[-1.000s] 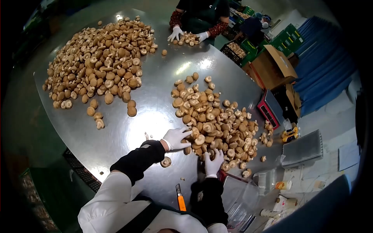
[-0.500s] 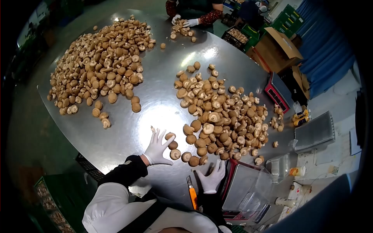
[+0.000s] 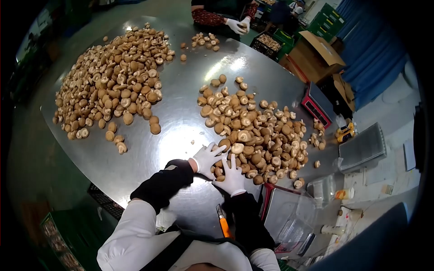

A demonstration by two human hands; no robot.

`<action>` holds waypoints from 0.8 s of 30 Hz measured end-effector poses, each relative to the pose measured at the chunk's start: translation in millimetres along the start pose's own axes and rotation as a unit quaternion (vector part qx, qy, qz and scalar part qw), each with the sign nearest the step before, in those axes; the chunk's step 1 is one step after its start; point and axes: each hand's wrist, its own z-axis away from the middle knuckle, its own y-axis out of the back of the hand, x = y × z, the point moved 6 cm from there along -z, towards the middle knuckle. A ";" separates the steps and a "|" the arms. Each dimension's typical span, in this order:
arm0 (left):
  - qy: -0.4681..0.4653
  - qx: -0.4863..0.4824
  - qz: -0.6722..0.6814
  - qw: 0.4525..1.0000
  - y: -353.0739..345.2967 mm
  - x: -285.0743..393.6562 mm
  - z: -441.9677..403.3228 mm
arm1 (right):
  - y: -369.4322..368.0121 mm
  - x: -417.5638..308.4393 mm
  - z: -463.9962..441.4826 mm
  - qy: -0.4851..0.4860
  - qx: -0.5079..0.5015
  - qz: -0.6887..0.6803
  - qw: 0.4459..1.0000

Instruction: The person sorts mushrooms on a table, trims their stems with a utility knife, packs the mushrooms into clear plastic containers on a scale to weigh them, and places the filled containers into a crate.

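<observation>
My left hand (image 3: 205, 160), in a white glove, lies at the near-left edge of a heap of brown-capped mushrooms (image 3: 264, 140). Its fingers are stretched out and apart, touching mushrooms there. Close beside it, my white-gloved right hand (image 3: 233, 178) has its fingers spread upward against the same edge. A few mushrooms (image 3: 219, 172) sit in the gap between the two hands, partly covered by them. Neither hand is closed around anything. Nearer my body, an orange-handled utility knife (image 3: 224, 224) lies on the metal table (image 3: 181, 122).
A larger mushroom pile (image 3: 113, 77) covers the far left. Right of my right arm stand a red-edged scale (image 3: 285, 212) and clear plastic trays (image 3: 322, 189). A second scale (image 3: 318, 106) is farther right. Across the table, a person's gloved hands (image 3: 238, 26) hold something small.
Both hands have moved forward and closer together, pushing the loose mushrooms at the near edge toward the heap. The person opposite has lifted their hands off their small mushroom group.
</observation>
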 end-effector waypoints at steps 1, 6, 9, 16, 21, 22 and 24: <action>-0.012 0.024 -0.009 1.000 1.9 4.9 6.4 | -0.9 -2.8 3.6 0.014 -0.003 0.000 1.000; 0.065 0.153 0.007 0.986 -2.2 32.3 44.7 | -11.4 -22.9 21.7 0.034 0.070 -0.006 0.997; 0.115 0.161 0.052 0.979 -8.8 20.2 44.2 | -9.4 -18.5 8.4 -0.003 0.051 -0.022 0.998; 0.285 0.060 0.083 0.953 -1.3 -9.6 15.6 | -11.3 -3.1 1.4 -0.016 0.071 -0.081 0.994; 0.351 0.029 0.138 0.926 2.0 -22.1 4.7 | 8.8 18.8 41.4 -0.149 0.089 -0.755 0.632; 0.352 0.049 0.151 0.922 -4.9 -28.6 3.1 | 23.1 12.5 57.3 -0.159 0.043 -0.829 0.535; 0.348 0.062 0.152 0.923 -13.3 -38.5 1.1 | 45.5 7.4 85.8 -0.156 -0.009 -0.918 0.366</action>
